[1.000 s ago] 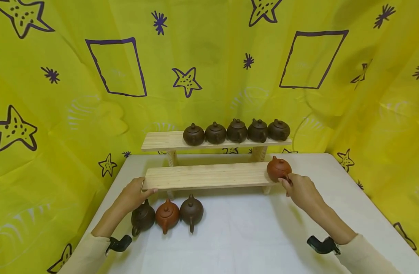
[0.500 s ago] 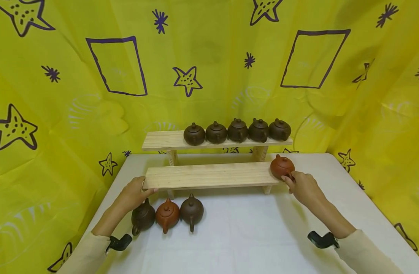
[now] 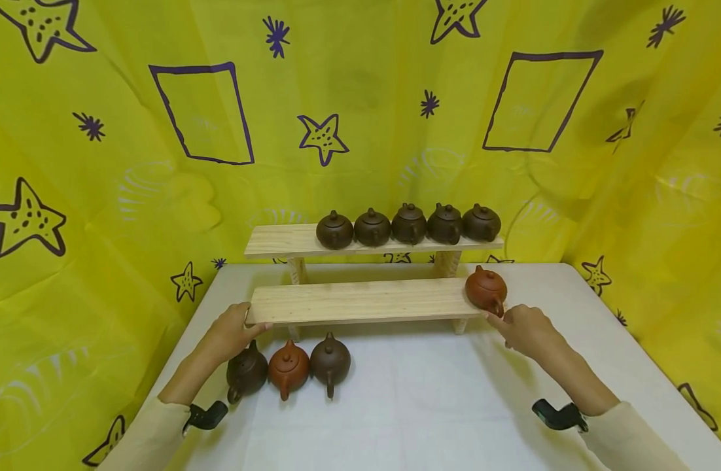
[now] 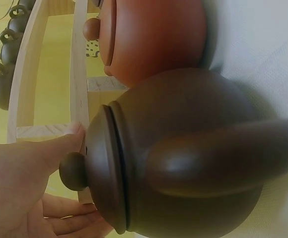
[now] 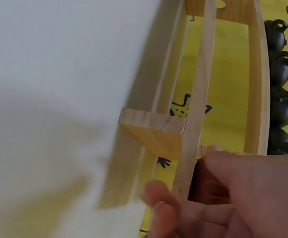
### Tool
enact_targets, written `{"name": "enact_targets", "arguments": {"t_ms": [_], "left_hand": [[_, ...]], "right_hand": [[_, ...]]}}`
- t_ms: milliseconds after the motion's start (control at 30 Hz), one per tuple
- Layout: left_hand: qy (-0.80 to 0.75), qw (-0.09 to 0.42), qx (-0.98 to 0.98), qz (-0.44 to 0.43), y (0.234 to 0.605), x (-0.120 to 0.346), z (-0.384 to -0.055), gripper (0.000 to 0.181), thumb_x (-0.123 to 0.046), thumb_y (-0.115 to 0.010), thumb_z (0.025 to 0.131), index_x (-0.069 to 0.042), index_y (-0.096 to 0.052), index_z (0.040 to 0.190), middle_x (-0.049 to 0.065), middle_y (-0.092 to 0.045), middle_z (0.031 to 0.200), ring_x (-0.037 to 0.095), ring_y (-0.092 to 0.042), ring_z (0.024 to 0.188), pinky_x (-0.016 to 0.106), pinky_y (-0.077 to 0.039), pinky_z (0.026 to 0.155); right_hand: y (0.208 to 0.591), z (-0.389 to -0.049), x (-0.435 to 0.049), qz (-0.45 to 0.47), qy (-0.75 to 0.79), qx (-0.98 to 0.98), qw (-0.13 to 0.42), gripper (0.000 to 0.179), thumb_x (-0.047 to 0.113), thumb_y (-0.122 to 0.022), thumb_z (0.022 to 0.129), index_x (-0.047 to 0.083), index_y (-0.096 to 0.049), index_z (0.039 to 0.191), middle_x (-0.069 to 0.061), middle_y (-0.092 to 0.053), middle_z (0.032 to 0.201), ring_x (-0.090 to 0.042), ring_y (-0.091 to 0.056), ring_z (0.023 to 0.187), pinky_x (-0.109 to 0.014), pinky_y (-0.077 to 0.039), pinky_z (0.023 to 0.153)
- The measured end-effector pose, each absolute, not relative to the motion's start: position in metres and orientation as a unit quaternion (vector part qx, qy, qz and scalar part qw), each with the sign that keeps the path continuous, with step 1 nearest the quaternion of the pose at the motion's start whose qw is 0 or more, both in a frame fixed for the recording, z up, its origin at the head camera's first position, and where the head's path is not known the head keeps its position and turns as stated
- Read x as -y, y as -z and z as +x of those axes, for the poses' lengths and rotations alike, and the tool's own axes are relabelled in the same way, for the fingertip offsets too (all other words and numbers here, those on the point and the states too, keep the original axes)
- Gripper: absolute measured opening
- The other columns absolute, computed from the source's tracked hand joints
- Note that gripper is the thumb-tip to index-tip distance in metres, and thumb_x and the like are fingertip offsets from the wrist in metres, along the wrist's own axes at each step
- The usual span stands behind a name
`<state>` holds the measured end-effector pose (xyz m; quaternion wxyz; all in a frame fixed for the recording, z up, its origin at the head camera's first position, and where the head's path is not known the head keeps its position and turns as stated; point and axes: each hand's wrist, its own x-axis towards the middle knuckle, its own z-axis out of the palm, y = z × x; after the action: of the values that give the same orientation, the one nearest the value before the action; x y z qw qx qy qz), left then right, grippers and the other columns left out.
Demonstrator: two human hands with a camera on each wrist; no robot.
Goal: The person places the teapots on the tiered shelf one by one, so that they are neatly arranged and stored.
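At the right end of the lower wooden shelf (image 3: pixel 360 302) sits a reddish-brown clay teapot (image 3: pixel 485 286), its handle towards me. My right hand (image 3: pixel 528 330) is just below that handle, thumb near the shelf's front edge and fingers loosely bent, holding nothing. In the right wrist view my hand covers most of the red teapot (image 5: pixel 207 186). With thumb in front and fingers behind, my left hand (image 3: pixel 226 332) grips the shelf's left end. Beneath it on the table stand a dark brown teapot (image 3: pixel 246 373), a red teapot (image 3: pixel 288 369) and another dark teapot (image 3: pixel 330 360).
Several dark brown teapots (image 3: pixel 409 224) stand side by side on the upper shelf (image 3: pixel 281 241), from its middle to its right end. Wooden supports (image 3: pixel 447 263) hold the tiers. A white cloth (image 3: pixel 431 399) covers the table, with a yellow patterned curtain (image 3: pixel 372 85) around it.
My right hand moved the red teapot slightly right to the lower shelf's end, then let go of its handle and dropped a little below it. The left hand stays on the shelf.
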<state>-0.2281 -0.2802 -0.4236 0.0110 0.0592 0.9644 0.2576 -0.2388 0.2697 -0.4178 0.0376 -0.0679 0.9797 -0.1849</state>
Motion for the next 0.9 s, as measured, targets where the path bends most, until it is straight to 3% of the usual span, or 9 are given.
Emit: {"name": "enact_targets", "arguments": {"t_ms": [100, 233, 467, 700, 900], "left_hand": [[-0.255, 0.008, -0.965, 0.06, 0.423, 0.28, -0.228, 0.062, -0.028, -0.074, 0.1, 0.019, -0.053, 0.134, 0.035, -0.063, 0.123, 0.039, -0.062, 0.104, 0.059, -0.051, 0.093], [-0.257, 0.007, -0.965, 0.059, 0.422, 0.28, -0.228, 0.061, -0.028, -0.074, 0.1, 0.019, -0.053, 0.134, 0.035, -0.063, 0.123, 0.039, -0.062, 0.105, 0.059, -0.051, 0.093], [-0.261, 0.006, -0.964, 0.061, 0.423, 0.279, -0.228, 0.059, -0.028, -0.075, 0.1, 0.018, -0.055, 0.131, 0.034, -0.064, 0.121, 0.038, -0.062, 0.102, 0.058, -0.052, 0.09], [-0.262, 0.001, -0.963, 0.064, 0.424, 0.28, -0.226, 0.06, -0.028, -0.074, 0.101, 0.017, -0.055, 0.135, 0.034, -0.065, 0.125, 0.041, -0.064, 0.11, 0.06, -0.052, 0.094], [-0.26, 0.009, -0.964, 0.05, 0.422, 0.279, -0.224, 0.066, -0.028, -0.073, 0.101, 0.02, -0.049, 0.14, 0.038, -0.061, 0.13, 0.044, -0.062, 0.113, 0.061, -0.051, 0.096]], "right_hand": [[0.425, -0.236, -0.264, -0.079, 0.155, -0.978, 0.114, 0.063, 0.045, -0.051, 0.11, 0.008, -0.065, 0.062, 0.0, -0.061, 0.052, -0.016, -0.058, 0.05, -0.042, -0.051, 0.067], [0.444, -0.228, -0.243, -0.096, 0.166, -0.97, 0.148, 0.061, 0.045, -0.057, 0.108, 0.008, -0.062, 0.06, 0.001, -0.055, 0.049, -0.014, -0.051, 0.048, -0.038, -0.049, 0.067], [0.462, -0.203, -0.165, -0.148, 0.2, -0.963, 0.102, 0.051, 0.049, -0.065, 0.103, 0.012, -0.06, 0.067, -0.001, -0.055, 0.067, -0.018, -0.051, 0.065, -0.039, -0.046, 0.066], [0.471, -0.177, -0.08, -0.246, 0.246, -0.933, 0.09, 0.059, 0.062, -0.063, 0.099, 0.017, -0.058, 0.061, 0.006, -0.054, 0.062, -0.01, -0.047, 0.058, -0.032, -0.043, 0.056], [0.48, -0.164, -0.033, -0.288, 0.19, -0.938, 0.041, 0.068, 0.07, -0.056, 0.099, 0.019, -0.049, 0.055, 0.007, -0.044, 0.055, -0.006, -0.038, 0.052, -0.027, -0.04, 0.049]]}}
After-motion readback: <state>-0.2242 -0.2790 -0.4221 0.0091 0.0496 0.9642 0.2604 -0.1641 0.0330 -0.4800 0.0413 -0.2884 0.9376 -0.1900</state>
